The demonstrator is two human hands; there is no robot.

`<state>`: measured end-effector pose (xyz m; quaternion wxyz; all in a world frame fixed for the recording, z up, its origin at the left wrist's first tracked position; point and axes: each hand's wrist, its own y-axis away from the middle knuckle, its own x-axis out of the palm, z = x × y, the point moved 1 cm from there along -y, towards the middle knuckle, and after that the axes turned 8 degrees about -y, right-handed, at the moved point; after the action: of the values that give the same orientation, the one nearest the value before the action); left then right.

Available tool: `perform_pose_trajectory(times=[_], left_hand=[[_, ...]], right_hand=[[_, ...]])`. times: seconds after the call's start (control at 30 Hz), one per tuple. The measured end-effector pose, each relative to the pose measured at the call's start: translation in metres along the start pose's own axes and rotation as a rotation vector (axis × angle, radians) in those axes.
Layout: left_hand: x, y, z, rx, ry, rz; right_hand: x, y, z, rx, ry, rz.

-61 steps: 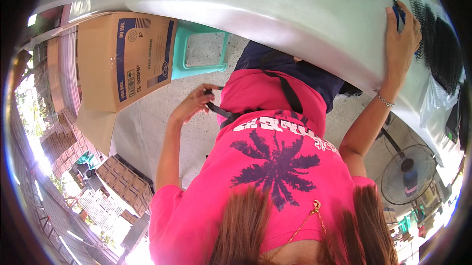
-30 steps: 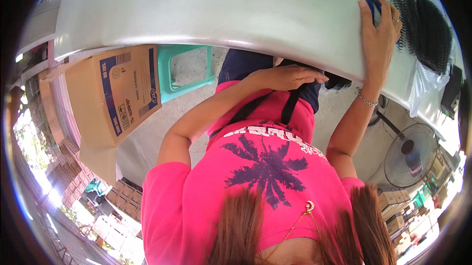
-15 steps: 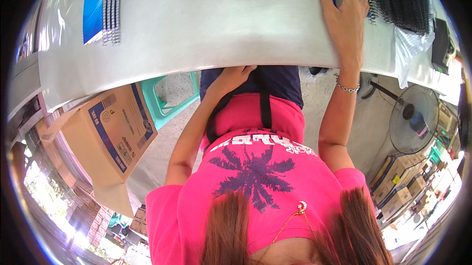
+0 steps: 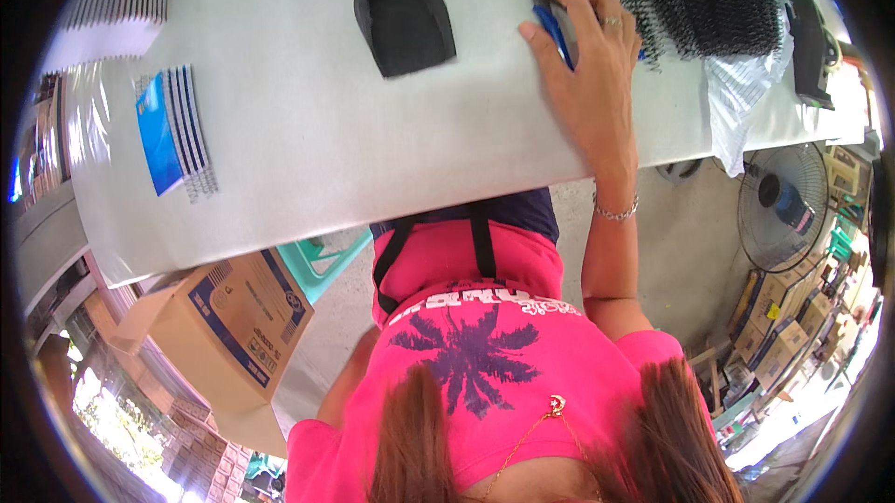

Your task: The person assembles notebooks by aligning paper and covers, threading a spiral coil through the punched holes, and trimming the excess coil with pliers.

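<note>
My right hand (image 4: 597, 74) is over the far right part of the white tabletop. Its fingers curl round small pliers (image 4: 554, 35) with blue handles, and their dark jaws point away from me. To the left of that hand lies a flat black pad (image 4: 407, 27) with a rounded far end and a raised rim. A heap of black wire coils (image 4: 713, 0) rests just right of my fingers. My left hand is out of sight; only part of that arm (image 4: 350, 377) shows beside my body.
Spiral-bound notebooks with a blue cover (image 4: 163, 130) lie at the table's left, near another bound stack (image 4: 112, 13). White crumpled plastic (image 4: 736, 107) hangs over the right edge. Below are an open carton (image 4: 233, 316), a green stool (image 4: 326, 265) and a fan (image 4: 783, 200).
The view has shifted, so more of the tabletop and the whole black pad show. My left hand has dropped out of view from my lap. My right hand stays at the pliers.
</note>
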<state>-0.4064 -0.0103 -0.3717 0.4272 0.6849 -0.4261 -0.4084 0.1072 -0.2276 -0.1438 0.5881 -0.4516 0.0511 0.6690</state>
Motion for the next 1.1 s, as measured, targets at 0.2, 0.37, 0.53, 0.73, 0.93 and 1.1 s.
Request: perform_pose_trajectory(times=[0.2,0.37,0.53,0.73,0.93,1.1], left_hand=[[0.001,0.014,-0.011,-0.067,0.013,0.011],[-0.002,0.006,-0.049,-0.007,0.031,0.010],[-0.007,0.001,-0.080,0.057,0.037,0.027],[-0.010,-0.005,-0.115,0.140,0.045,0.061],[-0.012,-0.004,-0.152,0.216,0.042,0.101],[-0.016,0.002,-0.175,0.252,0.023,0.131]], right_hand=[[-0.002,-0.001,0.005,0.050,0.004,0.042],[-0.005,-0.003,0.008,0.084,0.001,0.070],[-0.012,-0.004,0.013,0.116,-0.043,0.130],[-0.039,-0.011,0.023,0.198,-0.396,0.116],[-0.058,-0.034,0.036,0.076,-0.479,0.167],[-0.066,-0.054,0.032,0.013,-0.511,0.178]])
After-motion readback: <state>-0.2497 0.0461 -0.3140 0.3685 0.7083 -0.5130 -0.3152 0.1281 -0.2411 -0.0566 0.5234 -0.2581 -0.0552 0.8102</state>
